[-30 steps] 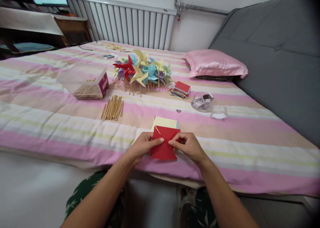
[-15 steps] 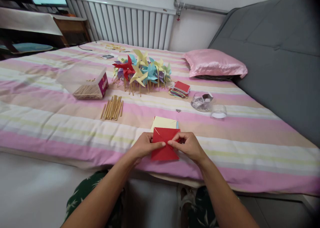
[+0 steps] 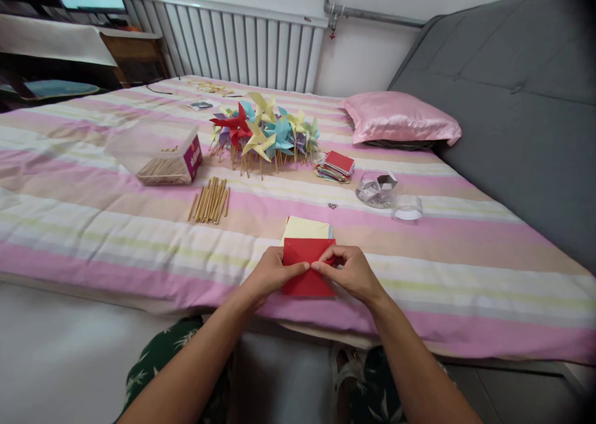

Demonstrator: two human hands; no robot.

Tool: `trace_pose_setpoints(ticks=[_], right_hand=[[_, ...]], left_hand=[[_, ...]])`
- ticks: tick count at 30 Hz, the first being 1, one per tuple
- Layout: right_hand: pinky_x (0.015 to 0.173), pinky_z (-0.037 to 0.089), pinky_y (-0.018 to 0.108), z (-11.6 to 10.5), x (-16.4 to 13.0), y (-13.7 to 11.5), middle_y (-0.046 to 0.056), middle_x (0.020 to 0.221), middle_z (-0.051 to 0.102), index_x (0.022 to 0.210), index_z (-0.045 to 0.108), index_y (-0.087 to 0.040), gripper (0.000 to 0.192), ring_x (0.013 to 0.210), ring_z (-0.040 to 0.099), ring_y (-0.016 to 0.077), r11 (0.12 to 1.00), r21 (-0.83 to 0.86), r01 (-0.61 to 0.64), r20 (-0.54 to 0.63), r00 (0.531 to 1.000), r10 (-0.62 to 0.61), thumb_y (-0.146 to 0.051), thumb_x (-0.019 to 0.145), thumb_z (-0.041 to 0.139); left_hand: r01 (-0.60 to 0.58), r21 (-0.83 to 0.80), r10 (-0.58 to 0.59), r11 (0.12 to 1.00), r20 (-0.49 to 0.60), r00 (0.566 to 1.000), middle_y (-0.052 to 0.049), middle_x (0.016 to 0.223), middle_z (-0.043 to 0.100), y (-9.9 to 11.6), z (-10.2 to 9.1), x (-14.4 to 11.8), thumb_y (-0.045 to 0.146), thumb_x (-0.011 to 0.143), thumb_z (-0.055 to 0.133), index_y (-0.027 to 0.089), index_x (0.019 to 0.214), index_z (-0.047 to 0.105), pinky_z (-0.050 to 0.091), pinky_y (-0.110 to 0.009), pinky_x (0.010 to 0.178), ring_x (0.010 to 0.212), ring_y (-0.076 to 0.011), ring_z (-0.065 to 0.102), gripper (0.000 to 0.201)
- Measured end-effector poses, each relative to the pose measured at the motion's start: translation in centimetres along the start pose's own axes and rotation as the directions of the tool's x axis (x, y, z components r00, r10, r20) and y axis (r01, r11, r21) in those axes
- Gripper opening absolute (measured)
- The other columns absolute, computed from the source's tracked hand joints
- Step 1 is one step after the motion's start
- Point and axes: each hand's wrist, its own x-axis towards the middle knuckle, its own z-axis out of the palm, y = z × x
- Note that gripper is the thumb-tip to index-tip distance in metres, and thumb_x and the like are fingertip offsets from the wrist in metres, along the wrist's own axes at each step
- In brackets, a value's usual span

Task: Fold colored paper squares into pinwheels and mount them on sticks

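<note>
A square red sheet of paper (image 3: 308,282) with diagonal creases is held between both hands over the near edge of the bed. My left hand (image 3: 272,270) grips its left side, thumb on top and fingers behind. From the right, my right hand (image 3: 347,269) pinches the paper near its middle, its thumb tip close to the left thumb. Just beyond lies a small stack of paper squares (image 3: 306,226), pale yellow on top. The fingers behind the red paper are hidden.
Beyond are paper pinwheels (image 3: 261,132), wooden sticks (image 3: 210,202), a clear box of sticks (image 3: 162,169), a red-topped paper stack (image 3: 339,163), small metal bits (image 3: 332,205), a clear bowl (image 3: 375,191), a tape roll (image 3: 408,208) and a pink pillow (image 3: 403,118).
The red paper has shifted and straightened slightly between my hands, and its top edge sits a little lower. Both hands keep nearly the same place.
</note>
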Motion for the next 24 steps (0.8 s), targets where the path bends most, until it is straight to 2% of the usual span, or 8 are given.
trace_pose_setpoints(ticks=[3,5,7,9,11,15,20,24], right_hand=[[0.056,0.044,0.025,0.2,0.0,-0.1,0.003,0.074,0.066,0.079,0.064,-0.018,0.02,0.062,0.056,0.0134,0.994,0.095,0.05,-0.065,0.997,-0.044,-0.035,0.07,0.071],[0.059,0.046,0.025,0.4,-0.1,-0.1,0.002,0.081,0.064,0.099,0.059,-0.021,0.036,0.064,0.057,0.0128,0.978,0.195,0.079,-0.116,0.992,-0.057,-0.035,0.069,0.073],[0.062,0.048,0.025,0.6,-0.1,-0.1,0.002,0.085,0.064,0.119,0.046,-0.024,0.058,0.064,0.058,0.012,0.954,0.291,0.073,-0.147,0.989,-0.031,-0.034,0.069,0.073],[0.065,0.05,0.026,1.0,-0.1,-0.1,0.002,0.088,0.063,0.129,0.033,-0.026,0.073,0.065,0.06,0.0121,0.931,0.363,0.042,-0.154,0.988,0.016,-0.035,0.069,0.073],[0.068,0.051,0.028,1.3,-0.1,0.0,0.003,0.09,0.064,0.131,0.03,-0.026,0.075,0.07,0.063,0.0139,0.906,0.423,0.009,-0.129,0.99,0.05,-0.036,0.069,0.072],[0.072,0.052,0.03,1.9,0.0,0.3,0.005,0.091,0.068,0.125,0.036,-0.024,0.068,0.08,0.066,0.0183,0.86,0.511,-0.023,-0.065,0.996,0.065,-0.036,0.069,0.073],[0.071,0.053,0.033,2.0,0.3,0.2,0.007,0.092,0.07,0.12,0.041,-0.021,0.066,0.079,0.067,0.0207,0.849,0.526,-0.05,-0.079,0.991,0.107,-0.04,0.066,0.074],[0.07,0.053,0.034,1.7,0.3,-0.1,0.007,0.091,0.071,0.118,0.043,-0.021,0.068,0.077,0.067,0.0214,0.826,0.557,-0.087,-0.057,0.988,0.142,-0.04,0.062,0.076]], left_hand=[[-0.009,-0.059,0.004,0.998,-0.074,0.997,-0.008,0.076,0.073,0.1,0.3,0.0,0.031,0.059,0.079,0.012,0.077,0.072,0.047,-0.025,0.059,0.064,-0.0174,0.063,0.027],[-0.019,-0.116,0.006,0.993,-0.111,0.994,-0.009,0.078,0.073,0.2,0.4,0.0,0.03,0.058,0.079,0.011,0.082,0.073,0.047,-0.026,0.061,0.065,-0.0179,0.064,0.031],[-0.045,-0.162,0.023,0.986,-0.132,0.991,-0.01,0.081,0.074,0.3,0.5,0.1,0.029,0.059,0.078,0.011,0.086,0.073,0.047,-0.026,0.064,0.068,-0.0179,0.064,0.033],[-0.076,-0.184,0.049,0.98,-0.149,0.988,-0.01,0.082,0.074,0.3,0.5,0.1,0.029,0.06,0.078,0.01,0.086,0.073,0.048,-0.026,0.067,0.07,-0.018,0.064,0.033],[-0.096,-0.189,0.065,0.977,-0.163,0.985,-0.011,0.082,0.073,0.2,0.5,0.2,0.03,0.06,0.078,0.01,0.086,0.073,0.048,-0.027,0.068,0.071,-0.0188,0.064,0.034],[-0.087,-0.173,0.057,0.981,-0.171,0.984,-0.01,0.083,0.073,0.2,0.6,0.1,0.03,0.058,0.079,0.01,0.088,0.073,0.047,-0.029,0.069,0.073,-0.02,0.064,0.037],[-0.11,-0.139,0.093,0.984,-0.123,0.988,-0.009,0.09,0.073,0.1,0.8,-0.1,0.031,0.061,0.078,0.012,0.09,0.073,0.047,-0.027,0.07,0.076,-0.0191,0.064,0.034],[-0.112,-0.144,0.099,0.983,-0.094,0.991,-0.01,0.089,0.073,0.1,0.7,-0.2,0.031,0.061,0.078,0.012,0.089,0.073,0.047,-0.027,0.071,0.077,-0.0199,0.064,0.034]])
